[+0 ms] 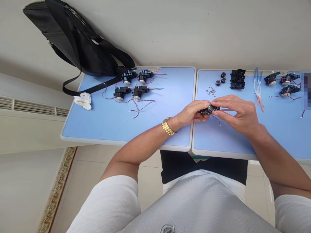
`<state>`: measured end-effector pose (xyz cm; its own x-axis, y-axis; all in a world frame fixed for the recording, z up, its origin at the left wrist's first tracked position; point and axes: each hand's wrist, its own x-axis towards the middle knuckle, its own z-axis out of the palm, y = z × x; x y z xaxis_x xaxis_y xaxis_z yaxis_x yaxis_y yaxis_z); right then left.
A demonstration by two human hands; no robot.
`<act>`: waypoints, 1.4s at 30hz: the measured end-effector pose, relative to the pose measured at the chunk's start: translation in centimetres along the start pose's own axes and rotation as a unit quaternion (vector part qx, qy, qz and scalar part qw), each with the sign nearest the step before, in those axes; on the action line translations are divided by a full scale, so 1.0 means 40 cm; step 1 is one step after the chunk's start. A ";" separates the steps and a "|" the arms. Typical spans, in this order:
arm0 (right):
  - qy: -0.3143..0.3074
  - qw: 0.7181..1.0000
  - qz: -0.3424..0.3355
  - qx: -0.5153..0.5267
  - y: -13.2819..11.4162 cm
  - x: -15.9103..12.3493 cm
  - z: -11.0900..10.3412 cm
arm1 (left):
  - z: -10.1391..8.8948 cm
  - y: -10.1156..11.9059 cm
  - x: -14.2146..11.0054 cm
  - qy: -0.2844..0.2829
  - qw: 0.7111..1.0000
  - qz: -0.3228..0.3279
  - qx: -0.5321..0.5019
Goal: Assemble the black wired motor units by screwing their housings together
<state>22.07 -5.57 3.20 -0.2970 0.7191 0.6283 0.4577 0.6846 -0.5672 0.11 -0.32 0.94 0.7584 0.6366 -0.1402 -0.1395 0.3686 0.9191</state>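
My left hand (191, 113) and my right hand (236, 111) meet over the seam between two blue tables, both closed round a small black motor part (209, 109) with a round cap on top. A thin red wire (216, 119) hangs from the part to the tabletop. A gold watch (168, 126) sits on my left wrist. Just beyond my hands lie several tiny screws (211, 91) and a few small black caps (221, 79).
Several finished black motor units with red wires (132, 87) lie on the left table (109, 116), beside a black bag (82, 45) and crumpled white tissue (84, 100). The right table (279, 129) holds stacked black housings (237, 79), blue-orange tubes (258, 89) and more motor units (284, 84).
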 end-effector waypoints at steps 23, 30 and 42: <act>-0.042 0.998 0.043 0.017 0.004 0.009 -0.029 | -0.019 0.013 0.003 -0.051 0.999 -0.007 0.002; -0.054 0.998 0.037 0.009 0.018 0.004 -0.032 | -0.031 0.017 -0.001 -0.071 0.996 -0.008 0.055; -0.060 0.997 0.035 -0.036 0.013 0.004 -0.037 | -0.037 0.012 0.000 -0.065 0.987 0.023 0.143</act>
<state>23.48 -5.28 3.79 -0.3588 0.7764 0.5182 0.5390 0.6256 -0.5640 -0.90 0.86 0.82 0.8335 0.5487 -0.0647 -0.0036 0.1224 0.9925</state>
